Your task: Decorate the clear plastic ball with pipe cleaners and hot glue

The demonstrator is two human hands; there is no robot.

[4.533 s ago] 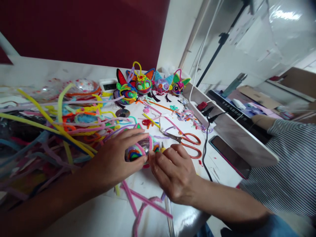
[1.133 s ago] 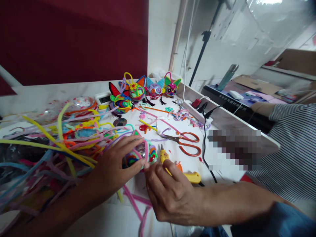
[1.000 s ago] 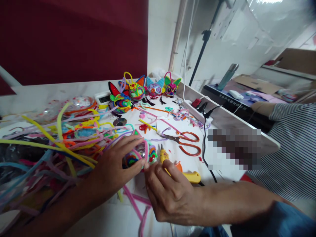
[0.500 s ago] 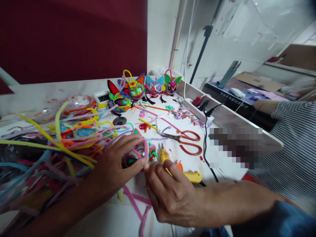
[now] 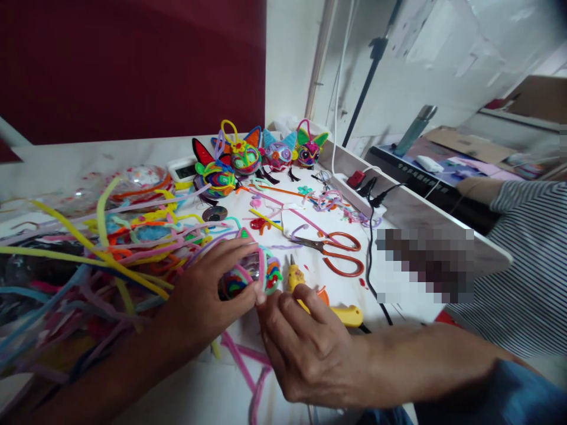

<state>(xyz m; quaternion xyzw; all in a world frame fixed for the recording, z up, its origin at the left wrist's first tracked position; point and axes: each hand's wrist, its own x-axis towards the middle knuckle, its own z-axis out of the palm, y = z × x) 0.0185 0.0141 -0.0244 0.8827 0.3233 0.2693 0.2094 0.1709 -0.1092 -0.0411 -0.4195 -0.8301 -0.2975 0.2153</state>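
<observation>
Near the tabletop's (image 5: 208, 381) middle, a clear ball (image 5: 253, 268) w/ pipe cleaners (image 5: 262, 262) on it is in the L hand (image 5: 211, 289), which curls round it. The R hand (image 5: 305, 348) pinches at its low edge; can't tell on what. Best hold it still & press soft, b/c it may roll. Back L, a clear plastic pack (image 5: 142, 175) has red bits in or on it, too blurry to name.

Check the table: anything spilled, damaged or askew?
No clear spill or damage. The messiest spot is the pipe-cleaner heap by the left hand, its strands crossing every way; loose scraps also lie beyond the scissors.
</observation>
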